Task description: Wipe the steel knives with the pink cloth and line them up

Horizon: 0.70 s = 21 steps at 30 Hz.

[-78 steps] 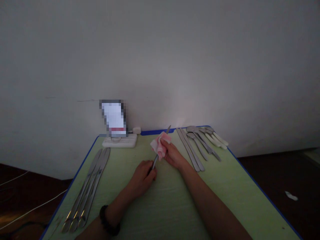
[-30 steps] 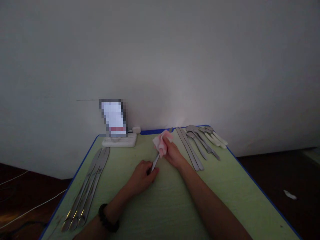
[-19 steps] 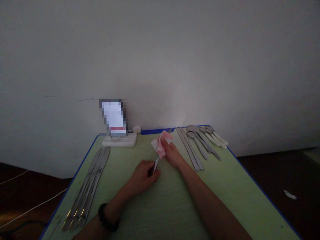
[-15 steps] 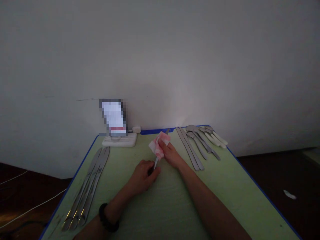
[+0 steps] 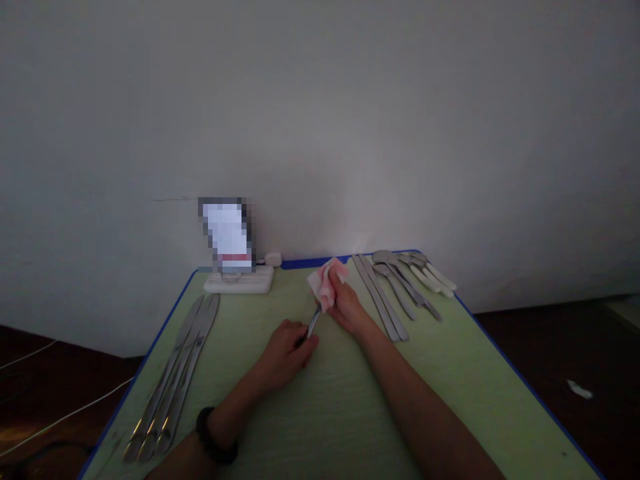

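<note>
My left hand [image 5: 287, 353], with a dark beaded bracelet on its wrist, is closed around the lower end of a metal table knife [image 5: 313, 323]. The knife slants up and away over the middle of the table. A crumpled pink and white cloth [image 5: 325, 283] is pinched in my right hand [image 5: 346, 305] and covers the knife's far part. The far tip is hidden under the cloth.
Three table knives [image 5: 173, 380] lie side by side at the left of the green table [image 5: 330, 427]. Two flat metal pieces [image 5: 380, 297], several spoons and forks [image 5: 397, 290], and white-handled cutlery [image 5: 433, 279] lie at the right. A lit phone [image 5: 227, 233] stands on a white base [image 5: 240, 280].
My right hand and the cloth have slid slightly up and right along the knife, covering its tip, which showed before. My left hand has hardly moved.
</note>
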{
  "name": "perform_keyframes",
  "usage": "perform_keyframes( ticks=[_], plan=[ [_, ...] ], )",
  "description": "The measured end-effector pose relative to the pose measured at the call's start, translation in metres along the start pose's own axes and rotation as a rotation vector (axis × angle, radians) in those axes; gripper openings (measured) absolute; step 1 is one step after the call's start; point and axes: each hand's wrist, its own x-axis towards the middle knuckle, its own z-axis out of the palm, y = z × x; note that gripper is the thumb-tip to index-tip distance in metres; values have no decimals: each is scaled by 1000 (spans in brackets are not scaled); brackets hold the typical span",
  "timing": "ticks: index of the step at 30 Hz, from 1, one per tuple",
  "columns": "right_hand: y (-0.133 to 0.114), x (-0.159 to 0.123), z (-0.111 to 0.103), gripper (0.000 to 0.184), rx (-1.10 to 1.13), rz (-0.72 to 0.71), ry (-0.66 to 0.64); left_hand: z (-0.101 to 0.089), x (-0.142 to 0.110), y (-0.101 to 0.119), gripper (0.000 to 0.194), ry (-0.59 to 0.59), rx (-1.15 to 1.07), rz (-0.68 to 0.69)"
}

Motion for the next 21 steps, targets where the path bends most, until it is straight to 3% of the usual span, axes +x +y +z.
perform_keyframes(
  ticks=[7, 15, 21],
  plan=[
    [2, -8, 1, 32, -111, 18, -144, 2, 0, -3, 43, 38, -19, -10],
    [-7, 4, 0, 33, 200, 16, -59, 1, 0, -2, 45, 46, -35, -8],
    [-3, 3, -1, 28, 96, 5, -67, 3, 0, -3, 45, 47, 18, 24]
  ],
)
